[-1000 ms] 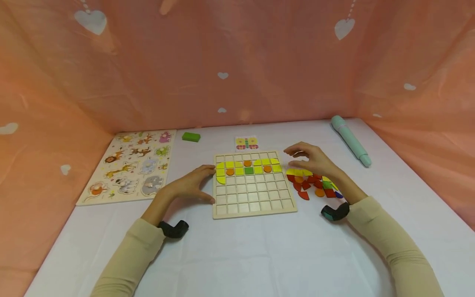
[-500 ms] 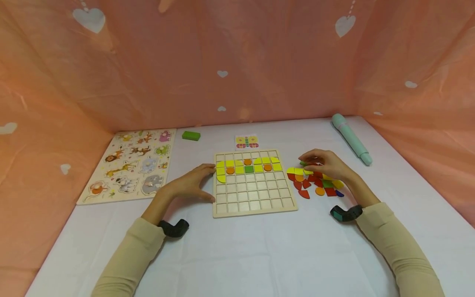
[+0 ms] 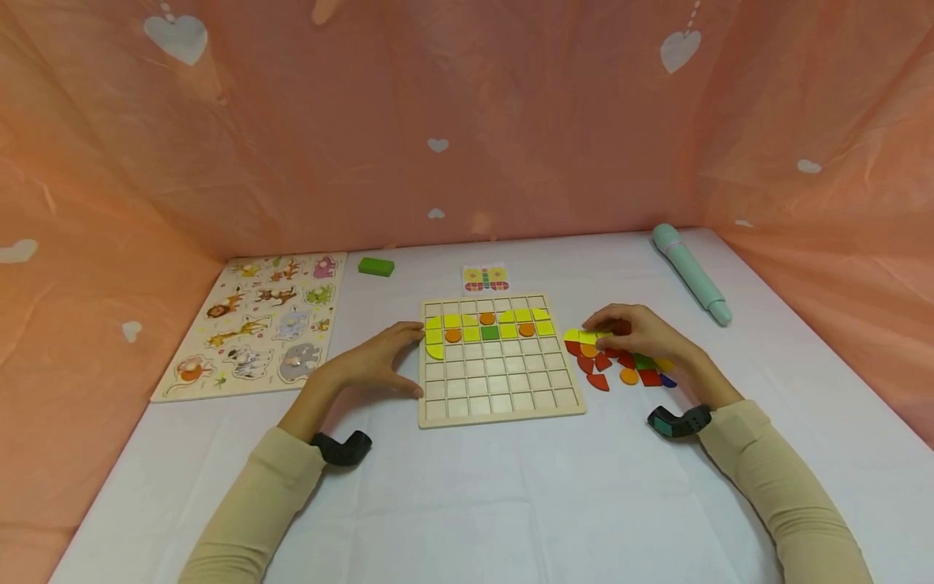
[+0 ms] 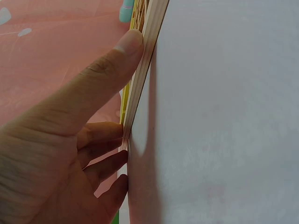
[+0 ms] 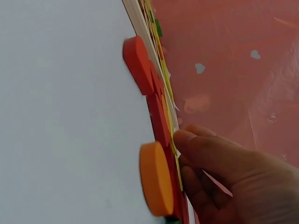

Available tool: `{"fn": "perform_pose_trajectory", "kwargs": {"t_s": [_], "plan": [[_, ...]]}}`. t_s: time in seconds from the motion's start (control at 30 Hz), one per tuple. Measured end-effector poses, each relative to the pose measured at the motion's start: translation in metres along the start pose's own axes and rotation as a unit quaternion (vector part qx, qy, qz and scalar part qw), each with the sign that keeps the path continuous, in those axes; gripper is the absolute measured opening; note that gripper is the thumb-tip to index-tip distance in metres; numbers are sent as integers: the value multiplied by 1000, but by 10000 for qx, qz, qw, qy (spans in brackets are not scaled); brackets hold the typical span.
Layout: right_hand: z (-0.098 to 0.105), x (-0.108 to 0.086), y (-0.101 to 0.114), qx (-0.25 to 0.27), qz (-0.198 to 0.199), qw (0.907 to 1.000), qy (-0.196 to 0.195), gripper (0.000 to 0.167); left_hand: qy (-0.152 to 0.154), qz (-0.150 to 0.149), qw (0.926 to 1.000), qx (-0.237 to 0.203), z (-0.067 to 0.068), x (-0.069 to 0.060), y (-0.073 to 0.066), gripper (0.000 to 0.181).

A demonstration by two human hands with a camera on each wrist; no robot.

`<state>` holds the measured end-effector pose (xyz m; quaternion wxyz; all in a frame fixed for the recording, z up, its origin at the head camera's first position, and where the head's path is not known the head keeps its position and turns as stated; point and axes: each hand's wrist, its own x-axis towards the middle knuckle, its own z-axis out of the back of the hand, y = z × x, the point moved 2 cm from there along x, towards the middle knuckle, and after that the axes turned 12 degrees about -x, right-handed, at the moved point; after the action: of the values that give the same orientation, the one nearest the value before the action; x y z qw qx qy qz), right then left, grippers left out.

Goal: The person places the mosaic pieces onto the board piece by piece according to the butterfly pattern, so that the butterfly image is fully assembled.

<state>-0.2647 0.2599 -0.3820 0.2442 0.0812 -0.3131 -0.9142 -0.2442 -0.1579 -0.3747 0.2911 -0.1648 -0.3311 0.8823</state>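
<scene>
Left hand (image 3: 370,359), fingers loosely spread, grasping nothing, touches left edge of square pale wooden grid board (image 3: 499,385), mid-scene. Board looks stiff, light; steady by its edges. To its right, thin flat yellow pieces (image 3: 572,334) lie just far of red quarter-circle piece (image 3: 597,382). Right hand (image 3: 645,331) has fingertips at yellow; cannot tell if pinched. Pieces probably light, hard, slippery: take by rims.

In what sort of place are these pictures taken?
Perhaps a play booth: heart-print pink cloth hangs behind and beside a white table, which holds a grid board and an animal puzzle.
</scene>
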Motion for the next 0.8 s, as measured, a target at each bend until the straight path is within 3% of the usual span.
{"fn": "perform_pose_trajectory", "kwargs": {"t_s": [0.23, 0.4, 0.63, 0.8], "plan": [[-3, 2, 0, -105, -209, 9997, -13, 29, -2, 4, 10000, -28, 0, 0, -1, 98], [-4, 3, 2, -354, -168, 9992, -94, 30, -16, -12, 10000, -4, 0, 0, 0, 97], [-4, 5, 3, -646, 188, 9974, -243, 29, -22, -4, 10000, -13, 0, -1, 1, 96], [2, 5, 9, -856, 50, 9952, -465, 30, -17, 22, 10000, -33, -1, -1, 1, 96]]}}
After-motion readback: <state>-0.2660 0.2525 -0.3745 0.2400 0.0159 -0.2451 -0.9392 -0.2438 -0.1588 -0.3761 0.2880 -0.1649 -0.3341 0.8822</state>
